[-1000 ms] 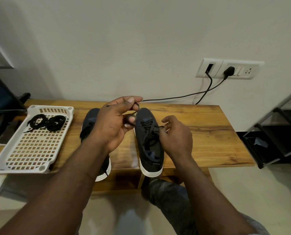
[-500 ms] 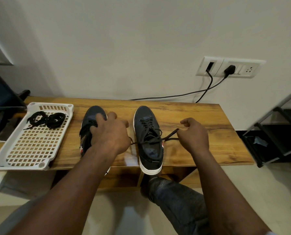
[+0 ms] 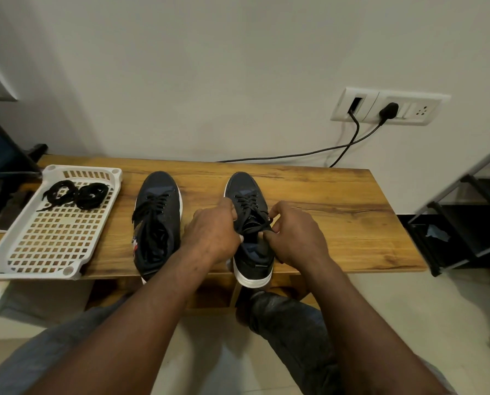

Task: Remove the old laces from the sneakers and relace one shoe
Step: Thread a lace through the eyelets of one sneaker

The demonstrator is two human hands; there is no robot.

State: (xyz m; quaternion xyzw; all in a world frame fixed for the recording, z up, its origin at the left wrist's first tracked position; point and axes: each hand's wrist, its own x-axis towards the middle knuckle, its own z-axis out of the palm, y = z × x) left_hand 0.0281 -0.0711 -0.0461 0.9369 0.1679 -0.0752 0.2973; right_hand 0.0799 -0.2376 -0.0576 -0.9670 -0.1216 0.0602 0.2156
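Black lace (image 3: 254, 227) ends, pulled wide before, now crossed | left hand (image 3: 213, 233) and right hand (image 3: 296, 236) pinch them (knotting?) | relacing near done

Dark navy white-soled left sneaker (image 3: 157, 220) upright, loosely laced; matching right sneaker (image 3: 248, 195) beside, black lace (image 3: 255, 228) ends crossed.

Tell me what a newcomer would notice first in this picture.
The left hand and the right hand meet over the right-hand sneaker near the table's front edge, both pinching its black lace. Beside it, to the left, stands the other sneaker, loosely laced. At the far left, a white tray holds two bundles of black laces.
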